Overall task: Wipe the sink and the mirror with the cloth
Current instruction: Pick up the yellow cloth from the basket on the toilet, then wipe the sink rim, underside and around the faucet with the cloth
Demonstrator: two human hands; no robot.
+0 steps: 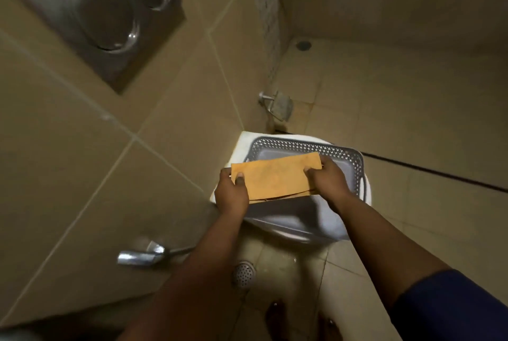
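Note:
A folded orange cloth (pixel 275 177) is stretched flat between both hands, just above a grey perforated plastic basket (pixel 346 160). My left hand (pixel 232 192) pinches the cloth's left end, thumb on top. My right hand (pixel 327 178) grips its right end. The basket rests on a white toilet (pixel 242 145) against the tiled wall. Neither a sink nor a mirror shows in this view.
A metal flush plate (pixel 110 10) is set in the beige tiled wall at upper left. A chrome spray nozzle (pixel 140 257) hangs at lower left. A wall holder (pixel 279 105) sticks out behind the toilet. Floor drains (pixel 243 274) lie below, near my bare feet.

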